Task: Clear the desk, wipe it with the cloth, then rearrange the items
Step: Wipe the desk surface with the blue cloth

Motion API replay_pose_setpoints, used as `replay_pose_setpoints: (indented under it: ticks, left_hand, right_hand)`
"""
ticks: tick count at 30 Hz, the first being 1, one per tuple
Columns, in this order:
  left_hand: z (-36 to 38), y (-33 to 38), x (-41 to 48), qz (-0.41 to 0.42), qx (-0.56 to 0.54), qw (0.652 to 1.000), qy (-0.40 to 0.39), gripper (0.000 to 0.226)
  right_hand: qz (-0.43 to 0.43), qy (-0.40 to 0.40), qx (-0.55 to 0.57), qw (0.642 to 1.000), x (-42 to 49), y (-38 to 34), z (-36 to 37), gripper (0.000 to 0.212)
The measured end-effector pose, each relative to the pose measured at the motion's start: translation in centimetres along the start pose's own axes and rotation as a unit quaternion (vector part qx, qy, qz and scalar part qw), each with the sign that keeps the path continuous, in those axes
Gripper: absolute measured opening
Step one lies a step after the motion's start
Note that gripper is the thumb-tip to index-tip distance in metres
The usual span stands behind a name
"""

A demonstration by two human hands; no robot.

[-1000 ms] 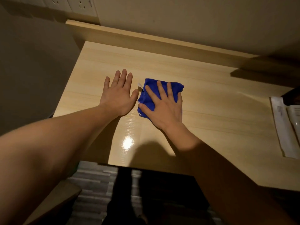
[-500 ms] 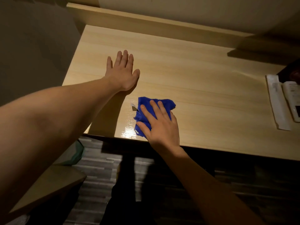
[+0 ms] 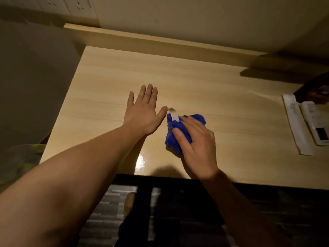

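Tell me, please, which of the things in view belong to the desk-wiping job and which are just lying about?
Part of the job:
- blue cloth, bunched in the right hand
- left hand, flat on the desk

Just lying about:
- white remote
- white paper packet beside it
- wall sockets

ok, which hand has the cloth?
The right hand, fingers curved over the bunched blue cloth. The left hand lies flat and open on the desk, holding nothing.
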State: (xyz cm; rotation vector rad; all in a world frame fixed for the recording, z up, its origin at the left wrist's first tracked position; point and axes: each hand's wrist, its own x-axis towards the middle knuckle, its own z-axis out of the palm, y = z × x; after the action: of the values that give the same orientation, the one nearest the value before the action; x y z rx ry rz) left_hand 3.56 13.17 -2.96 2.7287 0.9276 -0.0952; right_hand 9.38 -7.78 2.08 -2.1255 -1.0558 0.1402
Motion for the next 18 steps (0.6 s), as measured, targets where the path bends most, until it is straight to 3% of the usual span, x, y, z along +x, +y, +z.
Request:
replay_pose_setpoints:
  ticks: [9, 13, 18]
  left_hand:
    - [-0.3, 0.3, 0.6, -0.006, 0.002, 1.0, 0.012, 0.081]
    - [-0.5, 0.2, 0.8, -0.01, 0.007, 1.0, 0.011, 0.081]
    - [-0.5, 0.3, 1.0, -0.014, 0.01, 1.0, 0.004, 0.081]
  right_hand:
    - [0.001, -0.058, -0.161, 0.985, 19.8, 5.6, 2.9, 0.044]
    - [0.0, -0.092, -0.227, 0.97, 23.3, 7.2, 4.7, 0.048]
    - [0.005, -0.141, -0.296, 0.945, 24.5, 8.4, 5.4, 0.069]
